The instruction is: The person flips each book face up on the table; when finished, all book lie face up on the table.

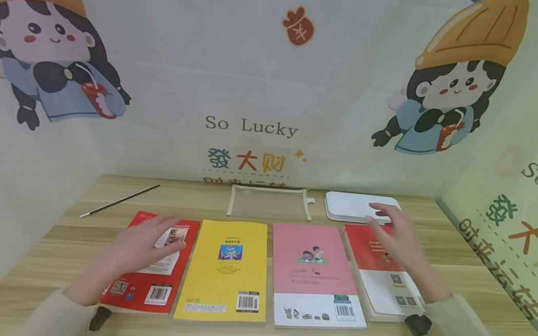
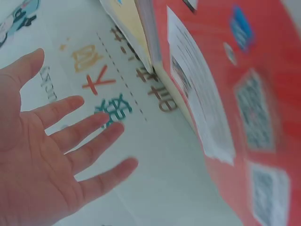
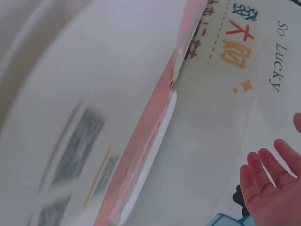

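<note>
My left hand point(image 1: 141, 245) hovers over a red book point(image 1: 183, 252) at the left of the row, fingers spread and nothing held. The left wrist view shows the same open palm point(image 2: 51, 155) apart from the red cover point(image 2: 211, 23). On the right, my other hand point(image 1: 398, 240) is held above a red-and-white book point(image 1: 379, 293), its loosely bent fingers overlapping the white case point(image 1: 347, 206) behind. That palm point(image 3: 277, 190) appears bare in the right wrist view. Between the hands lie a yellow book point(image 1: 207, 267) and a pink book point(image 1: 287, 246), back covers up.
Along the back of the wooden table point(image 1: 193, 199) lie a black pencil-like stick point(image 1: 121, 200) with a pale end, a see-through zip pouch point(image 1: 269, 204) and the white case. A printed cloth point(image 1: 265, 75) hangs behind and at the sides.
</note>
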`<state>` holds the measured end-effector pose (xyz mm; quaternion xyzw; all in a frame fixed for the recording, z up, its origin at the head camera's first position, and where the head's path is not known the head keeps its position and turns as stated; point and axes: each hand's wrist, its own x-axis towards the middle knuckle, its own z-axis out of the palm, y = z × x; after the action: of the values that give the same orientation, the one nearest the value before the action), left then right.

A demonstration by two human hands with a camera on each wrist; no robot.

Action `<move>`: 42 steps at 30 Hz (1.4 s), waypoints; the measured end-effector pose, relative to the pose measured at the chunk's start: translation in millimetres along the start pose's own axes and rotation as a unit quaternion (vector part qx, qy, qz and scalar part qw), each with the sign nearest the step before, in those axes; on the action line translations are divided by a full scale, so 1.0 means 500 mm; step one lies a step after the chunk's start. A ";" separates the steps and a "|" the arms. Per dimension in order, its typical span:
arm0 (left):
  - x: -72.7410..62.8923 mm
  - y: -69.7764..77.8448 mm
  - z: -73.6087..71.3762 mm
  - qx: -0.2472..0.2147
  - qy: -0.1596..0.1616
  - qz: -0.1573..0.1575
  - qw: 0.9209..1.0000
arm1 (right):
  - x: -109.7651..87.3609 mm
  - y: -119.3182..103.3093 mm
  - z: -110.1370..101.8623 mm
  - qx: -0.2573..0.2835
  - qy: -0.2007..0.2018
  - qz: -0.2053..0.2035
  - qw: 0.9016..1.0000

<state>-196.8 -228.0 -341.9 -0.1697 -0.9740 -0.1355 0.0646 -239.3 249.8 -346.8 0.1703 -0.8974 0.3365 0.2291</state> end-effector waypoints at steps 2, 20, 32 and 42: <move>-0.009 -0.009 -0.007 -0.009 -0.004 -0.011 1.000 | 0.002 -0.012 0.007 0.036 0.013 0.023 0.999; -0.071 -0.101 -0.028 -0.057 -0.051 -0.066 0.995 | 0.058 -0.115 0.082 0.217 -0.066 0.148 0.963; -0.117 -0.160 -0.018 -0.105 -0.078 -0.116 0.984 | 0.084 -0.186 0.169 0.258 -0.176 0.148 0.938; -0.151 -0.192 -0.016 -0.162 -0.138 -0.183 0.960 | 0.092 -0.235 0.264 0.288 -0.236 0.178 0.911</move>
<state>-159.2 -341.0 -370.5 -0.0133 -0.9530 -0.2758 -0.1247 -262.8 68.8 -349.1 0.1403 -0.8050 0.5655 -0.1118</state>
